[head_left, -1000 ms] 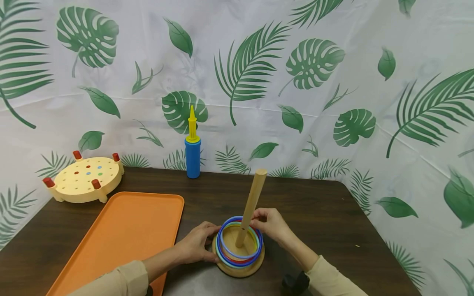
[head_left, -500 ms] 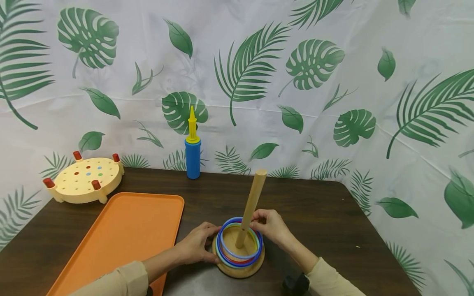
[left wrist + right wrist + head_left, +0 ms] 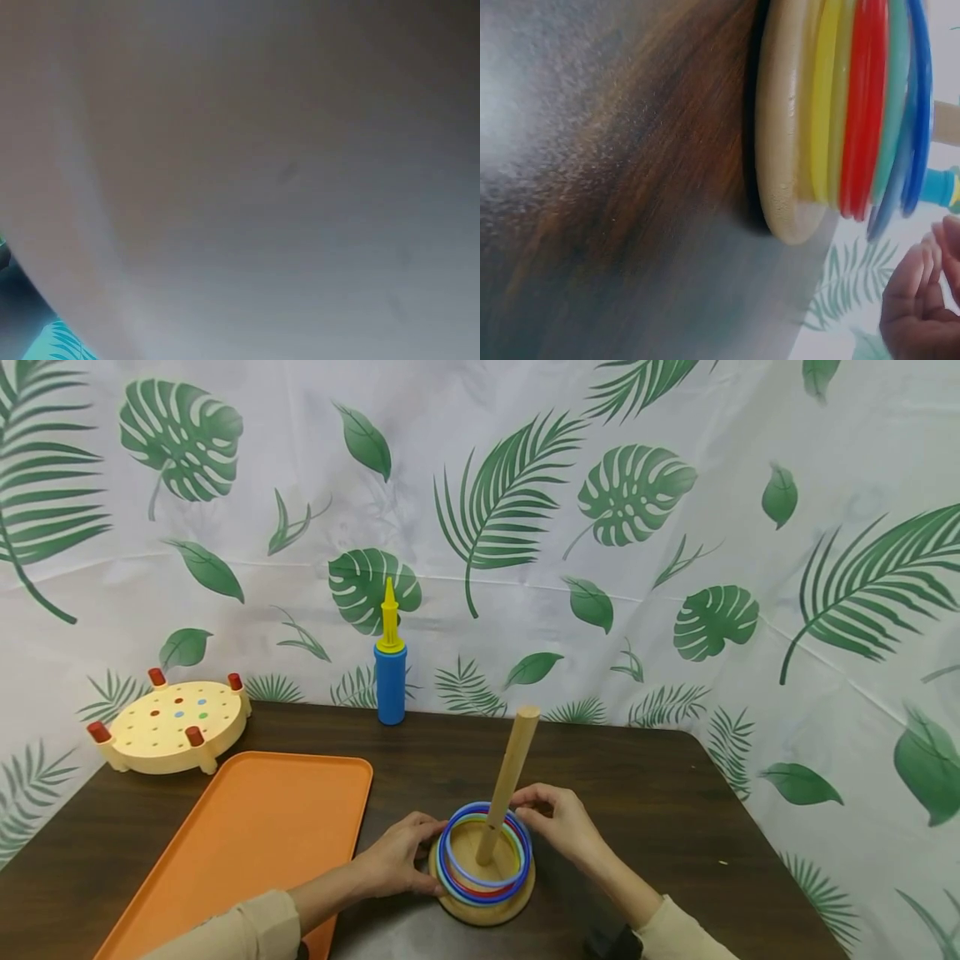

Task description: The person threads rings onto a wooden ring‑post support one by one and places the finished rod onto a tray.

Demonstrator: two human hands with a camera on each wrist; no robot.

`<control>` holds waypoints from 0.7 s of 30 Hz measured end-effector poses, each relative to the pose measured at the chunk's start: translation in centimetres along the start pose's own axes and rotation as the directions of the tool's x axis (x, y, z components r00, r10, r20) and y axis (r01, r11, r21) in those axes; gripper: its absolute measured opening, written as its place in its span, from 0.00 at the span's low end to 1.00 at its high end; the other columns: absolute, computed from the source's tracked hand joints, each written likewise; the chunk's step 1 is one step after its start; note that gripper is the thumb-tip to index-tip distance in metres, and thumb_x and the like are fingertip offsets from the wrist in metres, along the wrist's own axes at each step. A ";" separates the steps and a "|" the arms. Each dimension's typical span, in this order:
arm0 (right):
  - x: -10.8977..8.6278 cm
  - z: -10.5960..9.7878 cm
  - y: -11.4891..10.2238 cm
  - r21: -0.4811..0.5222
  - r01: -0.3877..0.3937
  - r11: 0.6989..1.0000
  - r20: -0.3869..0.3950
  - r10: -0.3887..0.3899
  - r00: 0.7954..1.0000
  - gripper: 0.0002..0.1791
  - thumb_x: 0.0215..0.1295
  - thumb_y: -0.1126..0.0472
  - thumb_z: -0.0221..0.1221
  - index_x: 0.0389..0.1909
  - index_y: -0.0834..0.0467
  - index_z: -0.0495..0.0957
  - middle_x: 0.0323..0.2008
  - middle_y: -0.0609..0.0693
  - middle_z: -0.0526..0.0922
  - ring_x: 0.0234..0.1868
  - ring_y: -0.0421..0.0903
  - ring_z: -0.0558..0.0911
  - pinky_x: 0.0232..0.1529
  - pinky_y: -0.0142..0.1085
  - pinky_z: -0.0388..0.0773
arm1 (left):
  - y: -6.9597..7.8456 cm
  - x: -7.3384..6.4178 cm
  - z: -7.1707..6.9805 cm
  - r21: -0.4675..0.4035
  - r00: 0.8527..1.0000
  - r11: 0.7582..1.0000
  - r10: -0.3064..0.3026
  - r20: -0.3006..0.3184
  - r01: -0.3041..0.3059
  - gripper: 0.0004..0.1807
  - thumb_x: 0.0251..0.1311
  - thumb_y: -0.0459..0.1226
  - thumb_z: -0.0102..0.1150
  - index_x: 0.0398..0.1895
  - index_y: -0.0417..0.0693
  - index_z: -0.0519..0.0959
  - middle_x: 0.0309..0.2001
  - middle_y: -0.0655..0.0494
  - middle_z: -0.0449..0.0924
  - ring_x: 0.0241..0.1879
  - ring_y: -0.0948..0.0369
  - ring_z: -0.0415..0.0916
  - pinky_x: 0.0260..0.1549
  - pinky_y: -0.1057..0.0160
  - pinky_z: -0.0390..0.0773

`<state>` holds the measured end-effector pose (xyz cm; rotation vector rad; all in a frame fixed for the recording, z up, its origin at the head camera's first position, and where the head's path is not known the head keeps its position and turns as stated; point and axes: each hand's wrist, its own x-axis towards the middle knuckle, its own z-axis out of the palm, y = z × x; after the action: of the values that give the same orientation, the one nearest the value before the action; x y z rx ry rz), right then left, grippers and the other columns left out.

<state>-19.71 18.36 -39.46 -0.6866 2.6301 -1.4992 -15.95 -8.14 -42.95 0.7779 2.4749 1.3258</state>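
A round wooden base [image 3: 483,914] stands on the table with an upright wooden peg [image 3: 513,768]. Several thin plastic rings [image 3: 864,112] are stacked round the peg; in the right wrist view they run from yellow through red and green to blue. My left hand [image 3: 397,858] holds the left side of the ring stack and base between thumb and fingers. Close by the stack's right rim is my right hand [image 3: 562,822]. The right wrist view shows its bent fingers [image 3: 907,281] apart from the blue ring [image 3: 923,105]. The left wrist view is only blur.
An orange tray [image 3: 277,827] lies left of the base. Farther left, a cream round pegboard [image 3: 176,718] stands with red-tipped legs upward. At the back is a blue and yellow hand pump [image 3: 390,681], before a leaf-print cloth [image 3: 480,527].
My right hand has shifted slightly right, its fingertips coming away from the rings. The raised upper ring edge has settled a little. The left hand stays in place.
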 end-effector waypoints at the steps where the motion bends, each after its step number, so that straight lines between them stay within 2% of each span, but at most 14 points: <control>1: -0.1 0.0 -0.1 0.004 0.011 1.000 0.005 -0.011 1.000 0.07 0.61 0.69 0.60 0.39 0.65 0.81 0.35 0.58 0.84 0.32 0.37 0.78 0.33 0.28 0.79 | 0.0 0.0 0.0 0.006 1.000 1.000 0.002 0.000 -0.002 0.44 0.42 0.36 0.75 0.63 0.28 0.65 0.53 0.44 0.67 0.53 0.50 0.68 0.49 0.63 0.80; 5: -0.5 0.0 -0.4 0.044 0.080 0.996 0.050 -0.082 0.995 0.10 0.60 0.68 0.61 0.42 0.67 0.78 0.37 0.60 0.82 0.35 0.38 0.80 0.36 0.30 0.82 | 0.1 -0.2 -0.3 0.026 1.000 1.000 0.002 0.005 -0.002 0.44 0.42 0.36 0.75 0.62 0.28 0.65 0.53 0.44 0.67 0.53 0.50 0.69 0.48 0.64 0.80; 10: -0.9 0.3 -1.3 0.115 0.136 0.984 0.111 -0.149 0.983 0.15 0.58 0.66 0.63 0.46 0.67 0.76 0.41 0.62 0.81 0.41 0.51 0.82 0.41 0.33 0.83 | 0.4 -0.7 -1.4 0.014 1.000 1.000 0.007 -0.004 -0.007 0.44 0.43 0.35 0.75 0.62 0.26 0.64 0.54 0.38 0.67 0.52 0.45 0.70 0.47 0.61 0.81; 12: -0.9 0.5 -1.5 0.139 0.144 0.980 0.115 -0.160 0.980 0.16 0.57 0.67 0.63 0.47 0.67 0.76 0.42 0.62 0.81 0.43 0.52 0.82 0.42 0.34 0.83 | 0.5 -1.0 -2.0 0.026 0.999 1.000 0.009 -0.034 -0.008 0.43 0.43 0.35 0.75 0.62 0.25 0.64 0.54 0.36 0.67 0.51 0.43 0.71 0.46 0.59 0.82; 17: -0.8 0.8 -2.0 0.168 0.159 0.973 0.102 -0.178 0.979 0.16 0.56 0.68 0.64 0.45 0.68 0.75 0.40 0.63 0.81 0.41 0.45 0.83 0.42 0.35 0.83 | 0.4 -2.1 -3.9 0.062 0.992 0.998 -0.017 -0.125 0.025 0.43 0.45 0.37 0.74 0.62 0.26 0.64 0.53 0.33 0.67 0.50 0.40 0.72 0.43 0.56 0.83; 21: -0.7 1.0 -2.2 0.163 0.162 0.973 0.089 -0.178 0.980 0.13 0.56 0.67 0.65 0.42 0.67 0.77 0.38 0.62 0.82 0.40 0.46 0.83 0.41 0.36 0.84 | -0.2 -3.2 -5.6 0.074 0.976 0.994 -0.061 -0.209 0.078 0.41 0.46 0.37 0.72 0.62 0.26 0.65 0.55 0.32 0.67 0.50 0.40 0.72 0.44 0.54 0.82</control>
<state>-18.02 16.87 -38.36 -0.9670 2.4014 -1.6414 -15.77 -13.93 -40.05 0.5906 2.7055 1.3505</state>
